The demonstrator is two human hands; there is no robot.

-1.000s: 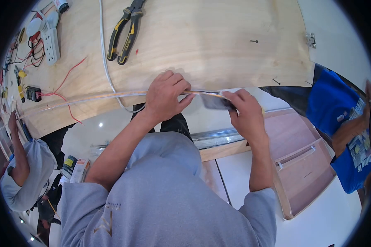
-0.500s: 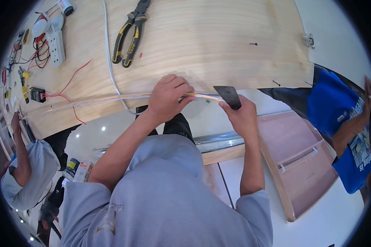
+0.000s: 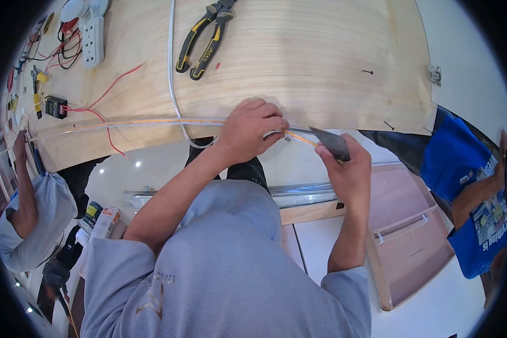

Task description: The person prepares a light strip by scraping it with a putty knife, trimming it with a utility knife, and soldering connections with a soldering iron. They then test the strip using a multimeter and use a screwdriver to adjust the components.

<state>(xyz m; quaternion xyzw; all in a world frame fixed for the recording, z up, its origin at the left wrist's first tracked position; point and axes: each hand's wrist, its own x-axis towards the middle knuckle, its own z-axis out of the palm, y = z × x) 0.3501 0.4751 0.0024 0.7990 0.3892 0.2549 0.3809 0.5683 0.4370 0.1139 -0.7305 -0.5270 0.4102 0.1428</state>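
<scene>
A long, thin LED strip [image 3: 152, 121], orange-yellow inside a pale profile, runs along the table's front edge. My left hand [image 3: 253, 129] is closed around it, fingers curled over the top. Just to the right, my right hand [image 3: 348, 169] is closed at the strip's near end, the thumb pressed by the orange section. A dark flat blade [image 3: 331, 144], like a scraper's, juts from that same hand toward the upper left; its handle is hidden in the palm. At the far left, a co-worker's hand [image 3: 19, 143] is at the strip's other end.
On the wooden table [image 3: 298, 62] lie pliers [image 3: 208, 42], a white cable [image 3: 172, 73], a small black box [image 3: 56, 107] with red wires, a power strip [image 3: 93, 42] and several screws. A pinkish wooden panel [image 3: 411, 253] and a person in blue [image 3: 479, 191] are at right.
My view has shifted a little. Both hands have moved right and the right hand sits lower. The strip's end bends down more, and the blade has turned, its face tilting differently.
</scene>
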